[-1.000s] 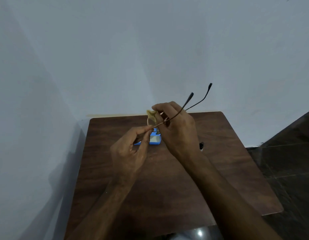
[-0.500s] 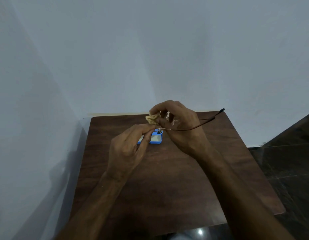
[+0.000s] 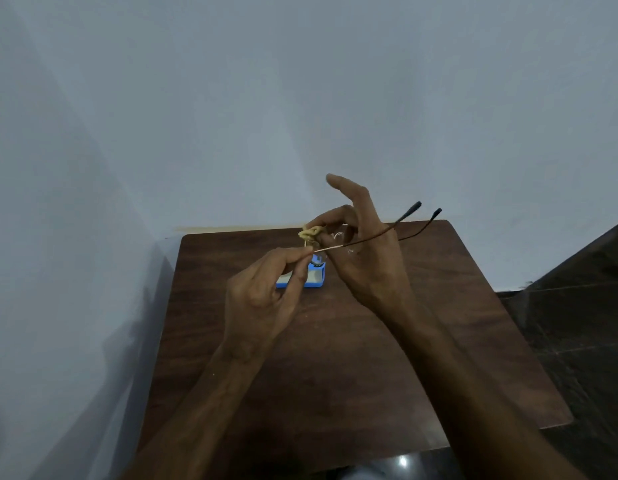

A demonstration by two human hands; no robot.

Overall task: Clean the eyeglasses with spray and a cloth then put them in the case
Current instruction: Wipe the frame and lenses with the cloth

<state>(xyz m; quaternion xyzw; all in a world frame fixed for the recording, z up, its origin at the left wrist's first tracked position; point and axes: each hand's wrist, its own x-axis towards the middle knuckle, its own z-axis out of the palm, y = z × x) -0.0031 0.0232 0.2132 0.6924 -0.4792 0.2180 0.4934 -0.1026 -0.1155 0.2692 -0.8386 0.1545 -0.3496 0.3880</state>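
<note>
With our left hand (image 3: 266, 299) pinching the eyeglasses (image 3: 335, 246) by the frame just above the blue case (image 3: 316, 279) and our right hand (image 3: 366, 261) squeezing the yellow cloth (image 3: 312, 233) onto a lens, we'd say rub gently in small circles and don't bend those thin temples.

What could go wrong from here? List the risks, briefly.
1. The left hand pinches the glasses only at one thin corner. Rubbing with the cloth in the right hand could twist or bend the frame.
2. The open temple arms stick out past the right hand and might snag on it.
3. The glasses are held above the table and blue case, so a slip would likely drop them there.
</note>
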